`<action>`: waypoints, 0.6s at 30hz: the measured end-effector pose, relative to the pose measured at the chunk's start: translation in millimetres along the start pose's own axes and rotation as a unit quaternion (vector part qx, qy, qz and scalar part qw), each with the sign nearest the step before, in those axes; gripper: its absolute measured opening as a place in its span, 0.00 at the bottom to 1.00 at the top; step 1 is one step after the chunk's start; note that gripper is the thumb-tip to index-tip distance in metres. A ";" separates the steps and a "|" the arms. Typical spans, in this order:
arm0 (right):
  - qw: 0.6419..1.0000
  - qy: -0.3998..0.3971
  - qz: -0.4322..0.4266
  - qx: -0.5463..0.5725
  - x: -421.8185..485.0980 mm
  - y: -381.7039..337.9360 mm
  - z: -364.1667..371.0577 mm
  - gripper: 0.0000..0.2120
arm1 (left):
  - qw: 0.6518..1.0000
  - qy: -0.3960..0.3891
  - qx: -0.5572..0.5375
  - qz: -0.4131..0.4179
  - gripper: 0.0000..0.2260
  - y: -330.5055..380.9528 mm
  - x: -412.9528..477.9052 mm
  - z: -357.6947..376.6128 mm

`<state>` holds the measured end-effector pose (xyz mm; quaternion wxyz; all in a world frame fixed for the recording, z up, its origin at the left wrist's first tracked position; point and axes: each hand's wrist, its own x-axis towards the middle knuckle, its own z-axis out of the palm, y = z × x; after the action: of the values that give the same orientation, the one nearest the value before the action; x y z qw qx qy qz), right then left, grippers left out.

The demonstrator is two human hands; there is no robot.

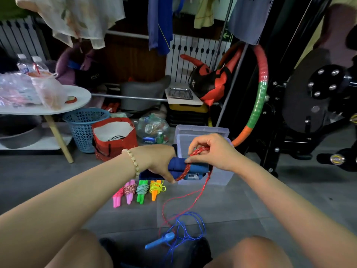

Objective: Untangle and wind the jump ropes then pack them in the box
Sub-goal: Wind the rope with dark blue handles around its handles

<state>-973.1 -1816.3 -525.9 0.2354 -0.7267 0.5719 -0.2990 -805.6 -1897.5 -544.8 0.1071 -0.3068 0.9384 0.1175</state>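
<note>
Left hand (156, 161) clamped around blue handles (190, 167), right hand (212, 151) pinching red rope (199, 150) over them; "PEPSI" can (149, 140) behind.

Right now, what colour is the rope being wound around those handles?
Red with white flecks, around dark blue handles; head view.

4 wound jump ropes (140, 190), 2 loose ropes (185, 207), 1 box (202, 132)

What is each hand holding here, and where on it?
Left hand grips the dark blue handles at their left end; right hand pinches the red rope where it wraps around them.
</note>
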 end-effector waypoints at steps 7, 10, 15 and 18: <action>0.979 -0.088 0.096 0.157 -8.8 14.3 -1.0 0.07 | 0.994 0.034 -0.050 0.090 0.13 13.0 -4.2 3.3; 0.945 -0.125 0.173 0.249 -16.5 19.8 -0.3 0.32 | 0.981 0.034 -0.162 0.097 0.12 7.6 -4.7 13.1; 0.868 -0.106 0.213 0.435 -28.9 20.4 -1.9 0.42 | 0.934 0.021 -0.344 0.088 0.10 8.9 -10.8 28.1; 0.811 -0.103 0.147 0.556 -30.1 36.3 11.5 0.38 | 0.880 0.020 -0.471 0.062 0.06 12.4 -10.0 34.8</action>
<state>-995.0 -1795.6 -563.9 0.6984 -0.4057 0.3799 -0.4510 -800.6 -1872.4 -573.1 -0.0760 -0.2646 0.7916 0.5455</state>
